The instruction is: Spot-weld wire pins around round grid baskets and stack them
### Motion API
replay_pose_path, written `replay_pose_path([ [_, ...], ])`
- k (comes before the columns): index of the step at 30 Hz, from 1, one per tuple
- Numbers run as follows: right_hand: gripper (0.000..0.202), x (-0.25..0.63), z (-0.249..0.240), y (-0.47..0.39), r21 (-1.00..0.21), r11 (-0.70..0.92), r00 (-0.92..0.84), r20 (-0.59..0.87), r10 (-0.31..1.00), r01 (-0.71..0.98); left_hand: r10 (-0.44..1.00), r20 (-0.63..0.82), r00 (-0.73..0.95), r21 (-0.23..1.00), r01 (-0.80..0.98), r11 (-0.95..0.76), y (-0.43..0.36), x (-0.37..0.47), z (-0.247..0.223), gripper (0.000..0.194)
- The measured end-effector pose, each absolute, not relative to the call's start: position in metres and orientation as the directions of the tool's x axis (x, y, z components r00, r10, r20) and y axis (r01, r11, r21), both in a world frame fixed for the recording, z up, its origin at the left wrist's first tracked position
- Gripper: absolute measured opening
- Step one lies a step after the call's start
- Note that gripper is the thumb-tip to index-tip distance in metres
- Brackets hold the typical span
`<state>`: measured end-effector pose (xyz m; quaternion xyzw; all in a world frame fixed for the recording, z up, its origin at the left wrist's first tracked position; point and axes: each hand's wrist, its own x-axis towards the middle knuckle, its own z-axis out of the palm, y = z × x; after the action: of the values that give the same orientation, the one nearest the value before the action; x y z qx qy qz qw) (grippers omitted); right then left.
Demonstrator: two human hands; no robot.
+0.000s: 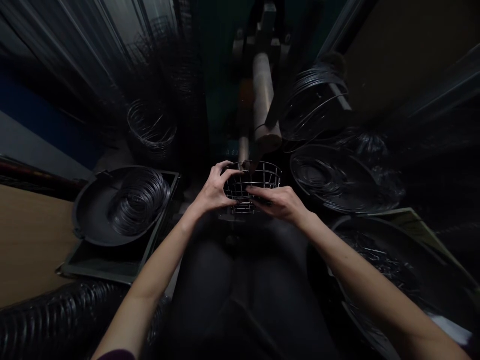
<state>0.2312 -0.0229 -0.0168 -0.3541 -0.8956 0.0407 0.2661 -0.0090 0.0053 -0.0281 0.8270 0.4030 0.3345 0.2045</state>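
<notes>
A round wire basket (268,176) is held in front of me, below the rod-like electrodes of a machine (267,105). Around the basket's left side curls my left hand (217,189), its thumb and fingers on the wires. On the near right side, my right hand (279,200) grips the basket with fingertips pressed at its wires. The lower electrode (243,147) stands just behind the basket's far rim; whether they touch I cannot tell. The inside of the basket is dark.
To the left, a black pan (93,210) holds a stack of wire rings (140,200). On the right are a dark pan (352,200) with wire rings and another pan (405,240) with short wire pieces. Wire hoops (317,100) hang beside the machine.
</notes>
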Motion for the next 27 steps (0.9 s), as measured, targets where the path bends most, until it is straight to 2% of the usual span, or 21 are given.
replay_pose_path([
  [6,0.030,0.228,-0.012,-0.026,-0.322,0.714,-0.570,0.440,0.694,0.622,0.802,0.369,0.470,0.624,0.515,-0.588,0.006,-0.011,-0.021,0.075],
  [9,0.031,0.227,-0.010,-0.034,-0.306,0.702,-0.555,0.445,0.703,0.643,0.812,0.375,0.448,0.628,0.521,-0.578,0.007,-0.011,-0.019,0.078],
  [12,0.031,0.230,-0.011,-0.047,-0.296,0.662,-0.475,0.505,0.721,0.689,0.829,0.365,0.424,0.647,0.525,-0.553,0.009,-0.011,-0.018,0.076],
  [17,0.017,0.231,-0.014,-0.046,-0.335,0.560,-0.296,0.589,0.752,0.758,0.836,0.362,0.412,0.660,0.521,-0.542,0.023,-0.009,-0.019,0.078],
  [27,0.016,0.223,-0.014,-0.028,-0.435,0.413,-0.134,0.541,0.830,0.800,0.829,0.358,0.430,0.672,0.498,-0.548,0.045,-0.010,-0.023,0.079],
])
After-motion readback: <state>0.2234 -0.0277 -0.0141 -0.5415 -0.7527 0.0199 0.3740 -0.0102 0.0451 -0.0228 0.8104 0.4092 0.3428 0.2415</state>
